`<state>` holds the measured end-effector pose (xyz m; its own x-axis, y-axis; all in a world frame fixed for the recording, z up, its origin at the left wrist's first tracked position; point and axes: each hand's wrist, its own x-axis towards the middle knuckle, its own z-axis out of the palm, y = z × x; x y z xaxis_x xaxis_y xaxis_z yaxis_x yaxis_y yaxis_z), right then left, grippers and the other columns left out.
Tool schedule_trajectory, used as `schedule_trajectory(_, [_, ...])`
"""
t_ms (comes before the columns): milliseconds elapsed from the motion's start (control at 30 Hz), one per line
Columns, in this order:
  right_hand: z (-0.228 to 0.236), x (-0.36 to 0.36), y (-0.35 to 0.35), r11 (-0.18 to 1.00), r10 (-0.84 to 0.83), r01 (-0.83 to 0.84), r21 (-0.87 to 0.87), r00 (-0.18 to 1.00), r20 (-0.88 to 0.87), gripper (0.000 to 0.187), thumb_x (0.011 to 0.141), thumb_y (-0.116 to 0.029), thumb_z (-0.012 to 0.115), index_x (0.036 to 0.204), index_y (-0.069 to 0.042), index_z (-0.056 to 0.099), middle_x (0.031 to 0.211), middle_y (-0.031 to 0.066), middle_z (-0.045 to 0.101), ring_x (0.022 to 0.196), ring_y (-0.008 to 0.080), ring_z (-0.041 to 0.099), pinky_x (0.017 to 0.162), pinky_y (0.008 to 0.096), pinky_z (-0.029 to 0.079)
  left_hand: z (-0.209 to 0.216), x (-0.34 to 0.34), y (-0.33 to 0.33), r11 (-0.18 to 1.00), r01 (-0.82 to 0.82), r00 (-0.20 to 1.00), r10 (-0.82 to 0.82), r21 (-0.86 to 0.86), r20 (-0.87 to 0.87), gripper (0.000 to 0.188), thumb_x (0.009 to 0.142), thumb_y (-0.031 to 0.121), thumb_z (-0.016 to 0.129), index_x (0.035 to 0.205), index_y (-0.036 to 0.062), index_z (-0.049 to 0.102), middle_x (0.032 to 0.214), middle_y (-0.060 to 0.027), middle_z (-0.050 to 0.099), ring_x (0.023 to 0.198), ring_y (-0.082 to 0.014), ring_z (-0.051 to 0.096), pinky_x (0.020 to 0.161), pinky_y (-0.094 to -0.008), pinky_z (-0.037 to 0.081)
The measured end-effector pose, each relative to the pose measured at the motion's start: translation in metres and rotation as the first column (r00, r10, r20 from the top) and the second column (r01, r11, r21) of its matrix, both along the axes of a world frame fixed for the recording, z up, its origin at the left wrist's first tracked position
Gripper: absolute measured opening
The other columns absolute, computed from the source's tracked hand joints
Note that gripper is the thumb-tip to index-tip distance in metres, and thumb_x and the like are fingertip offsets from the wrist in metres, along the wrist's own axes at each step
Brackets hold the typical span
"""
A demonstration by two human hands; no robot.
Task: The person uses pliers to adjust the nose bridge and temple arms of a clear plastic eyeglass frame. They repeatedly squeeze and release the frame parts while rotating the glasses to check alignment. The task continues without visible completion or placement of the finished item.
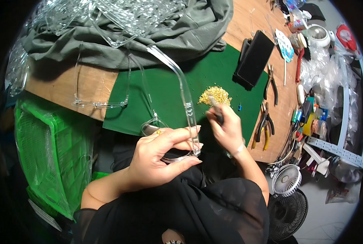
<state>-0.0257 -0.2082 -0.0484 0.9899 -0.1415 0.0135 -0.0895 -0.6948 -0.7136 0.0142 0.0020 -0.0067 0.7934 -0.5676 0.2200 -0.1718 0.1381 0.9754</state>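
My left hand (159, 156) grips a pair of clear plastic glasses (185, 97) by the front near the hinge, with one temple arm sticking up and away over the green mat (165, 87). My right hand (228, 130) holds a small dark-handled screwdriver (216, 112), its tip pointing at a pile of tiny gold screws (215, 95) on the mat. A second pair of clear glasses (102, 103) lies at the mat's left edge.
A heap of clear glasses (108, 16) rests on grey cloth (189, 34) at the back. A black case (254, 59), pliers (271, 83) and more pliers (265, 128) lie to the right. A green crate (47, 142) stands on the left, small fans (286, 179) at lower right.
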Motion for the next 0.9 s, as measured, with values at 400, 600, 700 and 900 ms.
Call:
schedule_trajectory(400, [0.067,-0.004,0.028,0.829,0.333,-0.487,0.275,0.825,0.457,0.012,0.075,-0.009,0.069,0.080,-0.005,0.058,0.073,0.0049,0.060,0.064,0.0202,0.058,0.059,0.0302,0.042,0.012,-0.005,0.004,0.985,0.168,0.980,-0.164,0.026,-0.111,0.053,0.069,0.005,0.074,0.115,-0.0072,0.051,0.089,-0.0122,0.067,0.087,-0.0193,0.065,0.086,-0.0309,0.046])
schedule_trajectory(600, [0.065,-0.004,0.030,0.817,0.364,-0.520,0.251,0.802,0.474,0.013,0.076,-0.009,0.069,0.081,-0.005,0.058,0.073,0.0048,0.060,0.063,0.0196,0.057,0.059,0.0309,0.042,0.010,-0.009,0.005,0.992,0.127,0.989,-0.126,0.003,-0.073,0.052,0.067,0.006,0.076,0.112,-0.0065,0.053,0.088,-0.0115,0.067,0.084,-0.0199,0.066,0.084,-0.0310,0.047])
schedule_trajectory(700, [0.067,-0.005,0.030,0.824,0.352,-0.509,0.251,0.805,0.478,0.013,0.075,-0.009,0.069,0.082,-0.005,0.058,0.073,0.0047,0.060,0.063,0.0196,0.056,0.059,0.0310,0.042,0.009,-0.007,0.004,0.990,0.141,0.989,-0.141,0.001,-0.052,0.052,0.067,0.007,0.076,0.112,-0.0064,0.054,0.088,-0.0115,0.067,0.084,-0.0202,0.065,0.083,-0.0309,0.047])
schedule_trajectory(900, [0.067,-0.005,0.027,0.824,0.388,-0.527,0.209,0.793,0.469,0.015,0.073,-0.010,0.070,0.080,-0.005,0.058,0.074,0.0039,0.059,0.064,0.0197,0.056,0.059,0.0309,0.042,0.008,-0.005,0.004,0.991,0.127,0.990,-0.129,0.037,0.059,0.052,0.066,0.008,0.077,0.111,-0.0055,0.055,0.087,-0.0103,0.067,0.080,-0.0214,0.065,0.075,-0.0301,0.048])
